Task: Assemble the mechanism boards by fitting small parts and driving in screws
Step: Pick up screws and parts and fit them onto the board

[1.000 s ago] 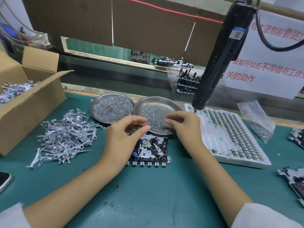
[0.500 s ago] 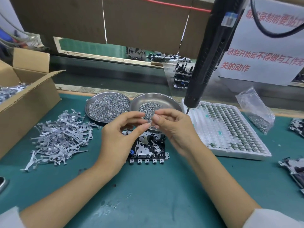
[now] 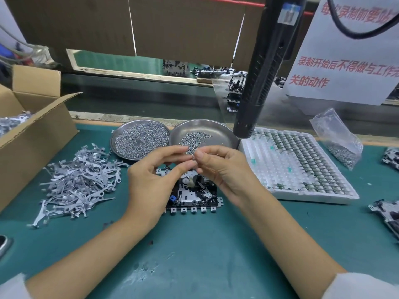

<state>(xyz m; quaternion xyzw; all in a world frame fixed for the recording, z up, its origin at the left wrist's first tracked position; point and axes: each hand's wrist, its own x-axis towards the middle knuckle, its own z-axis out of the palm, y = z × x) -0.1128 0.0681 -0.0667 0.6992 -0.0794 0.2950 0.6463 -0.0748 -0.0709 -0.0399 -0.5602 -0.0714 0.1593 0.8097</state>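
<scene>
A black and silver mechanism board lies flat on the green mat, partly hidden under both hands. My left hand and my right hand meet just above it, fingertips touching. Between the fingertips sits a tiny part; both hands pinch it. Behind them stand two round metal dishes of screws, the left dish nearly full and the right dish holding a small heap. A black electric screwdriver hangs over the right dish's edge.
A pile of grey metal levers lies left of the board, beside an open cardboard box. A white tray of small round parts sits at the right, with a plastic bag of screws behind it. More boards lie at the far right.
My right hand has come back from the right screw dish toward my left hand. The fingertips of both now meet above the board, around a tiny part.
</scene>
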